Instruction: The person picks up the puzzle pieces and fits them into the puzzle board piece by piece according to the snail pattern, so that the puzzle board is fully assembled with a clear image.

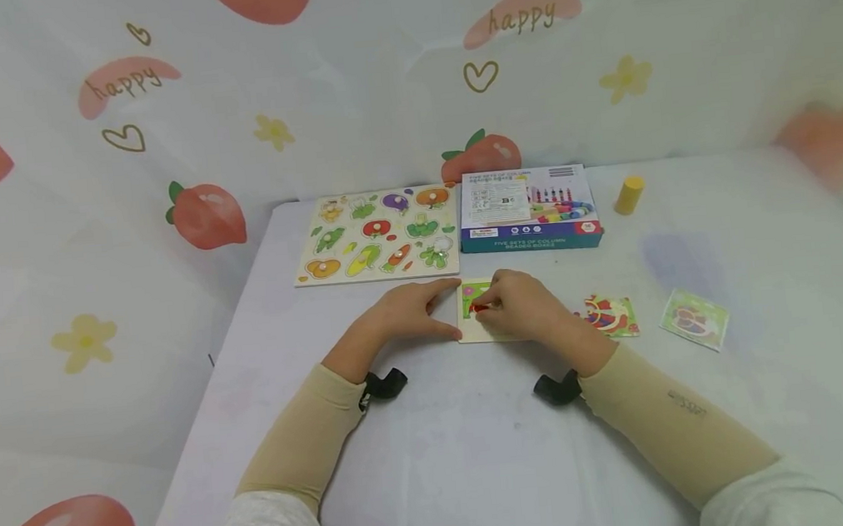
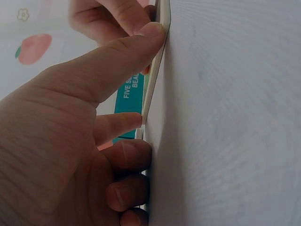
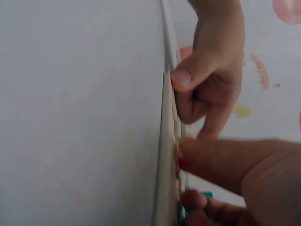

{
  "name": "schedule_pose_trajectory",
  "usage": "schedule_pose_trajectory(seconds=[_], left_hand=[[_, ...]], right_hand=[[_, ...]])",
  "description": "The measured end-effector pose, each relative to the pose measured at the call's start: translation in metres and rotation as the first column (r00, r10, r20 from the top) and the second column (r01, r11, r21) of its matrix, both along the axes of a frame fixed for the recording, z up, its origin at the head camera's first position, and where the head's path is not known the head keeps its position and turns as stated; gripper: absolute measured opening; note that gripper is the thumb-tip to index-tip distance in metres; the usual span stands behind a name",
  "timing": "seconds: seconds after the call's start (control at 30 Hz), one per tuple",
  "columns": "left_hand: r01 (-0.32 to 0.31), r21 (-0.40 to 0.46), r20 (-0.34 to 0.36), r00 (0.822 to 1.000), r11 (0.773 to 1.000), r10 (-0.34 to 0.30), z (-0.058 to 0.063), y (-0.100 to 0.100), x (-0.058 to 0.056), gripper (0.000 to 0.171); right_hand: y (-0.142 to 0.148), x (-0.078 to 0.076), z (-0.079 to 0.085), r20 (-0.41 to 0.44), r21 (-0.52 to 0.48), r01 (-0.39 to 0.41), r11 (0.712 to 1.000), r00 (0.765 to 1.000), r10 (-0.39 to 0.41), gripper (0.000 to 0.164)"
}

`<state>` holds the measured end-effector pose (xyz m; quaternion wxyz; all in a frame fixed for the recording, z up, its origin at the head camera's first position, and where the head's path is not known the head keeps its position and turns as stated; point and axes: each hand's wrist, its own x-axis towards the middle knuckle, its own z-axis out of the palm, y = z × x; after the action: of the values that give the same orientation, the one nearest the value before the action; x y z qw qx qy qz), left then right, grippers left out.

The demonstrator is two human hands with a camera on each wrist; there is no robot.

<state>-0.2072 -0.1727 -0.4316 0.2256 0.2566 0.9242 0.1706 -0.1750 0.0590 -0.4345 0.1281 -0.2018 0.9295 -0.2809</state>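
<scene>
A small wooden puzzle board (image 1: 476, 332) with a green picture lies flat on the table before me. My left hand (image 1: 405, 311) holds its left side, thumb at the near corner and index finger at the far one. In the left wrist view the thumb presses on the board's edge (image 2: 155, 77), with the other fingers curled beside it. My right hand (image 1: 525, 306) pinches a small red puzzle piece (image 1: 479, 308) between thumb and fingers, low over the picture. That hand hides the board's right part. In the right wrist view the thumb and fingertips are right at the board's face.
Behind the hands are a vegetable peg puzzle (image 1: 303, 280) and a teal and white boxed bead set (image 1: 532, 239). A yellow cylinder (image 1: 629, 195) stands right of the box. To the right lie red-and-green puzzle pieces (image 1: 620, 318) and a picture card (image 1: 694, 320).
</scene>
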Motion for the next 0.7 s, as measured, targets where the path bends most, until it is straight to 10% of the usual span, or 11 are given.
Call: schedule_pose_trajectory(seconds=[0.2,0.7], left_hand=[[-0.004,-0.007,-0.008,1.000,1.000,0.004,-0.003,-0.002,-0.001,0.093],[0.002,-0.015,-0.015,1.000,1.000,-0.002,-0.002,0.000,0.000,0.094]], right_hand=[[0.004,-0.002,0.007,0.023,0.042,-0.086,0.995,0.996,0.085,0.044],[0.035,0.016,0.071,-0.085,-0.108,-0.012,0.994,0.996,0.002,0.041]])
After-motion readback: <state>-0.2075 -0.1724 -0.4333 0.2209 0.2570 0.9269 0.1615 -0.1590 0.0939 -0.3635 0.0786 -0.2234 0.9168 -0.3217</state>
